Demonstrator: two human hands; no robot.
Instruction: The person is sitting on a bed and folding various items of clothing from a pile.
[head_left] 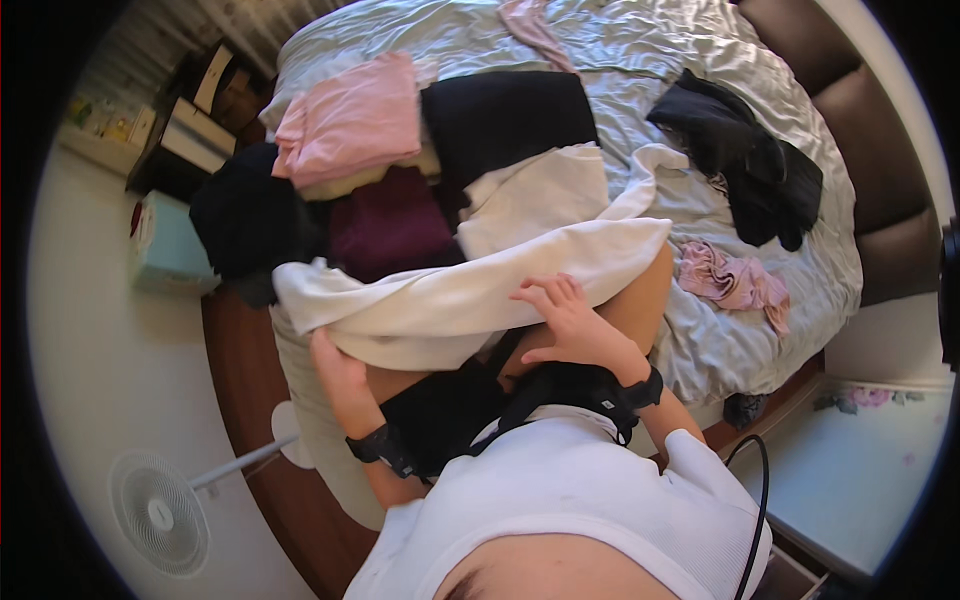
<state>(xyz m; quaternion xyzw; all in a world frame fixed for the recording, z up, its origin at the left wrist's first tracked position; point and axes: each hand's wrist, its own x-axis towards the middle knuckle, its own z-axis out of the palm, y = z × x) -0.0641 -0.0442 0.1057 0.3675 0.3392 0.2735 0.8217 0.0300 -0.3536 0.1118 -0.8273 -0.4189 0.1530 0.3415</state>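
A white knit garment (480,290) lies folded lengthwise across my lap and bare thighs, and one narrow sleeve-like end of it reaches up to the right on the bed. My left hand (343,372) is at its lower left edge, closed on the cloth, with the fingers partly hidden by the fabric. Over the middle right of the garment is my right hand (572,325), fingers apart and slightly bent, holding nothing. Just beyond lie a folded cream garment (540,195) and a folded dark purple one (392,222).
Folded pink clothes (350,120), a black folded garment (510,115) and a black heap (245,210) lie on the bed (620,60). To the right are loose black clothing (745,160) and a crumpled pink piece (735,280). A white fan (160,513) stands at left.
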